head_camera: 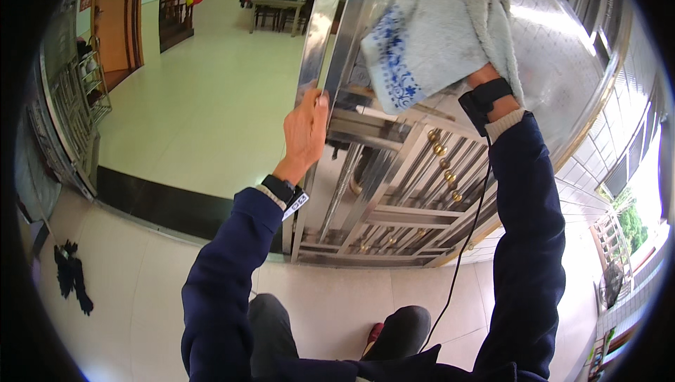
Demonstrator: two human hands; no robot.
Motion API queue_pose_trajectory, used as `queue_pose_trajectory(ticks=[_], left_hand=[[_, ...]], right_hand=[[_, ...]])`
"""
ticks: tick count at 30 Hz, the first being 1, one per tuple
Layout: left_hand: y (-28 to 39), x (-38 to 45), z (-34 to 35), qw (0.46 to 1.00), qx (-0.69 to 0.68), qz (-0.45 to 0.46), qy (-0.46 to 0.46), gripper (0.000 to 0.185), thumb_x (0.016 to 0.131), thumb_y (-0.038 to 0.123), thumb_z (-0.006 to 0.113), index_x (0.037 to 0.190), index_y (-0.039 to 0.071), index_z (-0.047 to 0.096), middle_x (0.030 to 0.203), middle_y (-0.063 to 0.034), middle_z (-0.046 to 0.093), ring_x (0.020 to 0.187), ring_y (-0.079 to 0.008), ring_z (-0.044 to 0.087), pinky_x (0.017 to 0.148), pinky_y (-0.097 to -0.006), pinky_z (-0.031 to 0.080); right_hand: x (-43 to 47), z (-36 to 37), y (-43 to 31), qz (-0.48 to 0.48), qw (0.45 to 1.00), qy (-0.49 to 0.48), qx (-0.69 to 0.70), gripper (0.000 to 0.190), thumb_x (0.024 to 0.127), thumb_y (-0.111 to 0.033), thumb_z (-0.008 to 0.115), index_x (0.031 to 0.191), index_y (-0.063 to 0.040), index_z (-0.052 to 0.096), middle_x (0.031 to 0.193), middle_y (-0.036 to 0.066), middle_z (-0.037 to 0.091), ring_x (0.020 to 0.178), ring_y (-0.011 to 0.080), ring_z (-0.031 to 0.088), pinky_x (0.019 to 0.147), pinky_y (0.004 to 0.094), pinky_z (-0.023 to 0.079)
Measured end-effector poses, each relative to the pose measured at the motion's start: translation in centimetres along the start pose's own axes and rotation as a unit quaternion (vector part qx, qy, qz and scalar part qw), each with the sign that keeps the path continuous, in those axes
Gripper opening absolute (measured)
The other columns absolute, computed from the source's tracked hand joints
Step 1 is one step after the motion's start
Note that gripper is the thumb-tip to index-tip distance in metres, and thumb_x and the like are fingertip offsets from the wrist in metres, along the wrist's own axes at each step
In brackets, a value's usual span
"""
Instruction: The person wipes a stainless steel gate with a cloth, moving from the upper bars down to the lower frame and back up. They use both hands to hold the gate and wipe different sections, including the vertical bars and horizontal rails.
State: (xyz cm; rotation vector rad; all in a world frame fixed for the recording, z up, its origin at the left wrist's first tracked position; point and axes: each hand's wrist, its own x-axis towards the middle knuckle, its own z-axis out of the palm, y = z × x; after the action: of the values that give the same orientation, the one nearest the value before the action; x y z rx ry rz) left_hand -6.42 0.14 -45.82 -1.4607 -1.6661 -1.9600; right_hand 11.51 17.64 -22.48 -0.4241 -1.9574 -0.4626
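A stainless steel door (364,129) with metal bars and brass-coloured balls stands before me. My left hand (307,131) grips the vertical edge of its frame, thumb up. On the right, a pale towel (437,39) with a blue floral border lies against the door's upper panel. My right hand (482,75) is mostly hidden beneath the towel; only its base and the wrist show, so its fingers cannot be made out. A black cable hangs from the device on that wrist.
Beyond a dark threshold (163,205) lies a tiled room with a table (277,5) and a shoe rack (95,81). Another metal door leaf (66,118) stands at left. A black mop (71,276) rests on the floor at lower left. A white tiled wall (601,134) borders the door's right side.
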Motion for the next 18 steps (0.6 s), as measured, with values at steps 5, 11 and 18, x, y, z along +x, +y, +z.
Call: queue_pose_trajectory(ticks=[5,11,18], left_hand=[[0.8,0.7,-2.1,0.974,-0.177,-0.127,-0.057,0.069,0.097,0.058,0.027,0.119,0.001,0.060,0.096,-0.0166,0.068,0.087,-0.0263,0.066,0.066,-0.0382,0.051],[2.2,-0.4,-5.3,0.955,-0.222,-0.185,-0.063,0.077,0.096,0.061,0.025,0.123,-0.002,0.059,0.113,-0.0164,0.065,0.100,-0.0274,0.065,0.077,-0.0361,0.054],[1.8,-6.4,-9.3,0.963,-0.084,-0.225,-0.124,0.045,0.093,0.032,0.054,0.121,-0.002,0.060,0.115,-0.0142,0.065,0.103,-0.0248,0.064,0.080,-0.0330,0.053]], right_hand=[[-6.5,2.2,-6.2,-0.032,0.988,-0.082,0.127,0.043,0.095,-0.014,0.049,0.137,-0.006,0.041,0.139,0.013,0.046,0.127,0.0230,0.046,0.104,0.0317,0.039],[-12.9,2.8,-9.9,0.040,0.911,-0.171,0.374,0.045,0.096,-0.014,0.050,0.139,-0.006,0.040,0.141,0.014,0.045,0.128,0.0231,0.045,0.105,0.0317,0.039],[-20.5,3.1,-15.8,0.248,0.571,-0.224,0.750,0.048,0.096,-0.014,0.052,0.141,-0.006,0.038,0.142,0.014,0.043,0.129,0.0233,0.044,0.105,0.0318,0.039]])
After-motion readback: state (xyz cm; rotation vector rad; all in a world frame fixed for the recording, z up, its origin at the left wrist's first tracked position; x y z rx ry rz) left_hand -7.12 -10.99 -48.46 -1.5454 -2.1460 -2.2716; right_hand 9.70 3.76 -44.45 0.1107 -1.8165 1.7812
